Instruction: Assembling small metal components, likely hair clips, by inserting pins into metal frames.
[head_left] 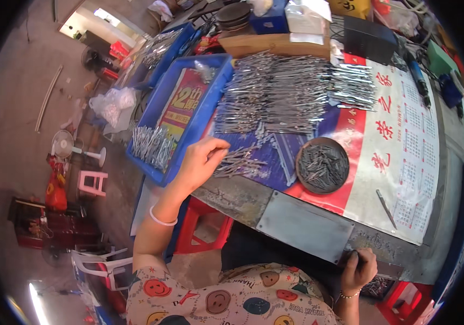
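My left hand (pixel 202 158) rests at the near left corner of the workbench, fingers curled over a small loose bunch of thin metal pieces (pixel 238 161). Just left of it stands a blue tray (pixel 206 111) with more metal pieces (pixel 152 145) heaped at its near end. My right hand (pixel 359 269) is low at the near edge of the bench, fingers closed around the edge of a grey metal plate (pixel 303 225). Rows of shiny metal pieces (pixel 286 89) cover the bench beyond my left hand. A round dark dish (pixel 322 165) full of small metal parts sits between the hands.
A calendar sheet (pixel 405 146) covers the right of the bench, with a thin blade-like tool (pixel 386 208) lying on it. Boxes and a second blue tray (pixel 161 51) crowd the far side. Red stools (pixel 202 227) stand below; a pink stool (pixel 92 183) and a fan (pixel 63 144) are on the floor at left.
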